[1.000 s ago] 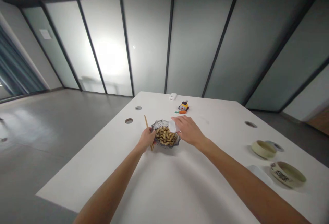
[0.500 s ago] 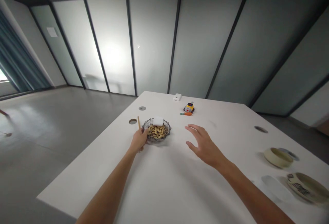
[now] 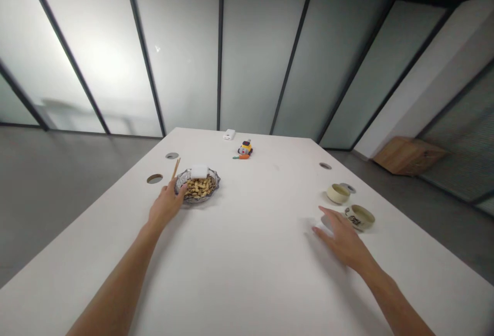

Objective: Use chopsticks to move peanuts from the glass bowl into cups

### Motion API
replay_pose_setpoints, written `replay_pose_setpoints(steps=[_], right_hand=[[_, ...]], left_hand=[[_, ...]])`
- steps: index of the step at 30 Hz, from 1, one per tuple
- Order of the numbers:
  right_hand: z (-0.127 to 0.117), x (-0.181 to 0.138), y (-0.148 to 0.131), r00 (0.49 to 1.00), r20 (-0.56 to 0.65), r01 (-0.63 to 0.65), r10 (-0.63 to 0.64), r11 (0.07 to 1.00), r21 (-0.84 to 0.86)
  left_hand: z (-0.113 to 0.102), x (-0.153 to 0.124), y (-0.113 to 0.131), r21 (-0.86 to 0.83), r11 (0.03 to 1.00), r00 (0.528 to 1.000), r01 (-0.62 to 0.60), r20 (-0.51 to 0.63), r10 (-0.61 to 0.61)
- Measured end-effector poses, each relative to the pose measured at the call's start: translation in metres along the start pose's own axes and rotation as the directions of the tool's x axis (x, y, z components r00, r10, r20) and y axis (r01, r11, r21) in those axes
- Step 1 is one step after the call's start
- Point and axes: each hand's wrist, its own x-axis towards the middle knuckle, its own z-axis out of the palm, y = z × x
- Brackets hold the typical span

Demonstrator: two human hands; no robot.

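My left hand (image 3: 168, 206) is at the left rim of a glass bowl (image 3: 215, 188), thumb over the edge and fingers curled on the outer side. Peanuts (image 3: 198, 188) fill the bowl, with a white block-shaped item (image 3: 199, 171) at its far side. A pair of thin wooden chopsticks (image 3: 176, 168) shows just beyond my left fingers; I cannot tell whether they touch. Over on the right, my right hand (image 3: 341, 238) hovers with fingers apart, holding nothing. It partly hides a pale, translucent dish-like thing (image 3: 327, 221) beside a cream bowl with black lettering (image 3: 363, 217).
A smaller cream bowl (image 3: 338, 193) stands behind the lettered one. Farther back are a yellow toy vehicle (image 3: 245, 147), an orange carrot-shaped item (image 3: 243, 157) and a white box-shaped device (image 3: 229, 134). Round holes (image 3: 155, 178) pierce the white table (image 3: 247, 253) near its sides.
The view has turned to the right. My right hand has moved right, from near the peanut bowl to the cream bowls, with its fingers still apart. My left hand remains at the glass rim.
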Motion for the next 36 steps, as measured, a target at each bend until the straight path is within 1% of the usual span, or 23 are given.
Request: replay_pose_setpoints(steps=[2,4,6,8,12,14,15,16,17,19,21,23,25,27,29,31,33,36], right_hand=[[0.002,0.006,-0.01,0.999,0.034,-0.014,0.012,0.998,0.055],[0.007,0.014,-0.031,0.998,0.064,0.019,-0.026,0.994,0.109],[0.014,0.021,-0.06,0.99,0.107,0.076,-0.093,0.984,0.16],[0.025,0.028,-0.098,0.968,0.153,0.165,-0.2,0.963,0.215],[0.047,0.038,-0.19,0.893,0.215,0.345,-0.395,0.909,0.234],[0.055,0.038,-0.236,0.821,0.201,0.485,-0.534,0.838,0.249],[0.058,0.036,-0.256,0.785,0.178,0.546,-0.593,0.799,0.252],[0.059,0.034,-0.273,0.761,0.155,0.589,-0.63,0.771,0.242],[0.06,0.032,-0.285,0.751,0.13,0.615,-0.648,0.757,0.22],[0.058,0.026,-0.297,0.742,0.063,0.647,-0.667,0.738,0.193],[0.056,0.021,-0.289,0.735,-0.015,0.669,-0.678,0.72,0.183],[0.055,0.018,-0.264,0.743,-0.082,0.667,-0.664,0.724,0.175],[0.055,0.016,-0.229,0.785,-0.122,0.619,-0.607,0.767,0.169],[0.057,0.013,-0.192,0.833,-0.126,0.553,-0.539,0.815,0.173],[0.058,0.01,-0.157,0.888,-0.125,0.459,-0.443,0.871,0.176],[0.059,0.006,-0.128,0.923,-0.124,0.383,-0.365,0.905,0.184],[0.058,0.001,-0.106,0.944,-0.136,0.323,-0.3,0.926,0.197],[0.049,-0.003,-0.085,0.952,-0.211,0.266,-0.224,0.943,0.198]], left_hand=[[0.002,0.004,-0.004,-0.038,0.999,1.0,-0.021,-0.005,0.021],[0.003,0.008,-0.008,-0.079,0.996,0.998,-0.036,-0.051,0.032],[0.003,0.011,-0.01,-0.112,0.991,0.992,-0.075,-0.109,0.063],[0.003,0.012,-0.012,-0.123,0.984,0.985,-0.126,-0.133,0.109],[0.004,0.01,-0.013,-0.116,0.983,0.984,-0.142,-0.121,0.128],[0.004,0.008,-0.012,-0.146,0.976,0.98,-0.165,-0.132,0.146],[0.004,0.007,-0.011,-0.167,0.966,0.974,-0.197,-0.144,0.174],[0.003,0.005,-0.01,-0.187,0.953,0.965,-0.239,-0.155,0.212],[0.002,0.004,-0.009,-0.203,0.937,0.953,-0.284,-0.165,0.254],[-0.003,0.001,-0.006,-0.22,0.909,0.932,-0.353,-0.166,0.321],[-0.009,-0.002,-0.003,-0.242,0.897,0.928,-0.371,-0.135,0.347],[-0.016,-0.005,-0.001,-0.276,0.902,0.943,-0.333,-0.089,0.321],[-0.021,-0.007,-0.001,-0.312,0.918,0.969,-0.244,-0.039,0.244],[-0.024,-0.007,0.0,-0.31,0.938,0.986,-0.155,0.011,0.166],[-0.025,-0.006,0.003,-0.253,0.962,0.991,-0.106,0.048,0.122],[-0.026,-0.002,0.009,-0.157,0.982,0.991,-0.101,0.068,0.112],[-0.028,0.004,0.018,-0.048,0.992,0.988,-0.119,0.093,0.123],[-0.032,0.016,0.03,0.062,0.986,0.977,-0.155,0.158,0.144]])
